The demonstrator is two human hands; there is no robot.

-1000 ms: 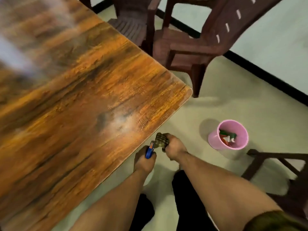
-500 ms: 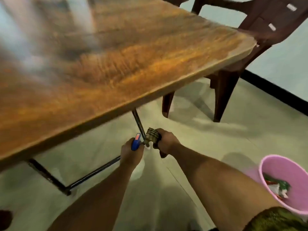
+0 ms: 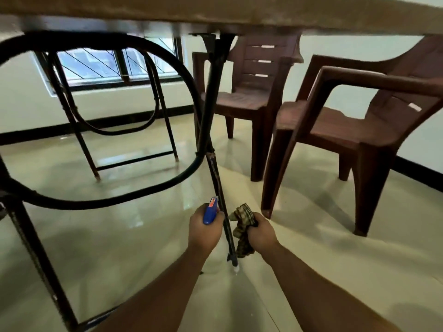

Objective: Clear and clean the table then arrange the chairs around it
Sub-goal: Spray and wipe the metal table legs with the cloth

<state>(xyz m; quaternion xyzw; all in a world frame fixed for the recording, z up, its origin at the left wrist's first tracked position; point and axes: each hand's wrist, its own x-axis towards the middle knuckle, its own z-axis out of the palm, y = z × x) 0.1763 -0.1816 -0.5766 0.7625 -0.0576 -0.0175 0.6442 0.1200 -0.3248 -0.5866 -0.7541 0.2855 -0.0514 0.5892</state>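
Observation:
I look from low down under the wooden table (image 3: 263, 17), whose edge runs across the top. Its black metal leg (image 3: 217, 178) slants down to the floor between my hands. My left hand (image 3: 205, 232) grips a blue bottle (image 3: 210, 210) with a red label, just left of the leg. My right hand (image 3: 260, 232) grips a crumpled checked cloth (image 3: 243, 226) just right of the leg, and the cloth hangs down beside it. Two brown plastic chairs stand beyond the table: one at the back (image 3: 254, 92), one nearer on the right (image 3: 347, 125).
The table's black folding frame loops across the left (image 3: 100, 202), with a second leg set farther back (image 3: 134, 161). The cream tiled floor (image 3: 119, 248) is glossy. A barred window (image 3: 105, 65) and a black skirting line the far wall.
The view dropped from above the tabletop to beneath it. Both hands moved down near the floor, either side of the table leg, still holding bottle and cloth. The pink bin left the view.

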